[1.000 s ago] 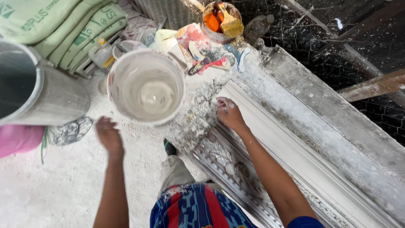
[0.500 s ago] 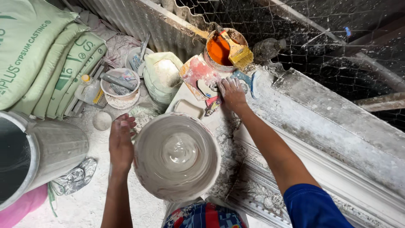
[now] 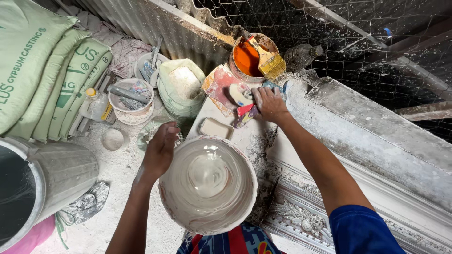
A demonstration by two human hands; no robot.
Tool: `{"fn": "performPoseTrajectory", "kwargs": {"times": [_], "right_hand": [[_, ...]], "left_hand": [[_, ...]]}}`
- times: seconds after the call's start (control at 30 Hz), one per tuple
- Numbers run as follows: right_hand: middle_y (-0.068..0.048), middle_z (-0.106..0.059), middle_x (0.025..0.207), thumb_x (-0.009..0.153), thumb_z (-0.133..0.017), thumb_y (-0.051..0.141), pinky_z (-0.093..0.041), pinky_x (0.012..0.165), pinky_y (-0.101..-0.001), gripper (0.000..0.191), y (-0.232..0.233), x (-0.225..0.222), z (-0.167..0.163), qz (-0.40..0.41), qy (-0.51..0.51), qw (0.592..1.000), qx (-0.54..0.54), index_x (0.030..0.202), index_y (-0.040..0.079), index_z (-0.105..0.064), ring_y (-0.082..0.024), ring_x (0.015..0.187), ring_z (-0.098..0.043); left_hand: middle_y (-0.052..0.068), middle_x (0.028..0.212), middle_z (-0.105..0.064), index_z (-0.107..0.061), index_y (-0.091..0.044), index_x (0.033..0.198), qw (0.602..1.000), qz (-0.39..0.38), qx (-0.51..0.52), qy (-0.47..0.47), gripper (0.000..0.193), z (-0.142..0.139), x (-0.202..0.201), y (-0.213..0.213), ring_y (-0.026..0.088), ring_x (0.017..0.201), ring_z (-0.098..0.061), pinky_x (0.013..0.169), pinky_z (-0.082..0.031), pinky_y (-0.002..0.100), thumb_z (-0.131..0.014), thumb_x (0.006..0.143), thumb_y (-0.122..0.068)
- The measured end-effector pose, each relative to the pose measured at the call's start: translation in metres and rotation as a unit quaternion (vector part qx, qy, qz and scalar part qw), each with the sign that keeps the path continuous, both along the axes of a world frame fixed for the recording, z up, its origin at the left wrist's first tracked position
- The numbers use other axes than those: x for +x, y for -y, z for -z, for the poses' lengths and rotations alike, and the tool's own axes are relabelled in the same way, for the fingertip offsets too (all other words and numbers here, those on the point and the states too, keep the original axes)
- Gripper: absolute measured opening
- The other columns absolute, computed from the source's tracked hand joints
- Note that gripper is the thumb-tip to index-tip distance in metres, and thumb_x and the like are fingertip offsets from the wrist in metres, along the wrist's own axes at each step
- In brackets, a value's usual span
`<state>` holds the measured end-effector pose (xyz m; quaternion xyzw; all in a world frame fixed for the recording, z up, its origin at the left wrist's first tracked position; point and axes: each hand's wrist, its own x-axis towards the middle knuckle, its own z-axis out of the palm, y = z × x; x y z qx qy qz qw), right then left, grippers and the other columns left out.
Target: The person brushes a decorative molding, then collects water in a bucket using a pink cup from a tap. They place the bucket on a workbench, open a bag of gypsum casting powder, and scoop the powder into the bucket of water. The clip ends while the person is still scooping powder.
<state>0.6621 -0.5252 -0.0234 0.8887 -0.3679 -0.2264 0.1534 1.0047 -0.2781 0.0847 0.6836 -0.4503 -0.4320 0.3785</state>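
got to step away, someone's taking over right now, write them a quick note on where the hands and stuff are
Left hand: on the rim of the white bucket, which holds pale, smooth liquid plaster.
Right hand: stretched forward, resting on small tools and rags on the dusty bench, beside the can of orange liquid with a brush across it.
Done: the plaster looks mixed.
Left: the ornate moulding beside the bucket has no wet plaster on it; no tool is clearly gripped in the right hand.
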Motion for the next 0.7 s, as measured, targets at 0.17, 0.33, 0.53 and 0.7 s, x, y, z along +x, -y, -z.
{"fn": "performPoseTrajectory", "kwargs": {"times": [0.17,0.33,0.53,0.7], "right_hand": [[-0.015,-0.048,0.145,0.081,-0.067,0.075,-0.037,0.111,-0.0529,0.117,0.014,0.022,-0.016,0.130,0.070,0.986,0.082,0.163,0.004,-0.024,-0.030,0.138,-0.043],[-0.015,-0.044,0.143,0.072,-0.080,0.064,-0.033,0.106,-0.0587,0.105,0.012,0.062,-0.002,0.170,0.129,0.974,0.072,0.151,0.015,-0.032,-0.031,0.136,-0.038],[-0.006,-0.054,0.137,0.080,-0.079,0.049,-0.037,0.109,-0.0551,0.071,-0.003,0.054,0.014,0.195,0.223,0.955,0.015,0.141,0.023,-0.054,-0.028,0.135,-0.046],[-0.005,-0.055,0.134,0.082,-0.076,0.058,-0.040,0.108,-0.0509,0.061,-0.010,0.038,0.008,0.218,0.307,0.926,0.019,0.132,0.026,-0.063,-0.029,0.131,-0.048]], "left_hand": [[0.021,0.123,-0.069,-0.057,0.000,0.131,0.992,0.069,-0.099,0.031,0.046,-0.005,-0.007,0.016,0.029,0.114,-0.067,0.098,-0.049,0.038,-0.042,0.109,-0.038],[0.021,0.121,-0.069,-0.058,-0.001,0.127,0.991,0.080,-0.087,0.057,0.043,-0.010,-0.009,0.024,0.033,0.114,-0.067,0.097,-0.050,0.039,-0.044,0.107,-0.036],[0.022,0.125,-0.068,-0.058,0.000,0.127,0.988,0.099,-0.095,0.065,0.042,-0.012,-0.005,0.029,0.035,0.117,-0.066,0.099,-0.049,0.040,-0.046,0.106,-0.035],[0.022,0.129,-0.066,-0.056,0.001,0.129,0.990,0.110,-0.077,0.052,0.043,-0.010,-0.006,0.033,0.034,0.120,-0.065,0.100,-0.048,0.040,-0.045,0.106,-0.034]]}}
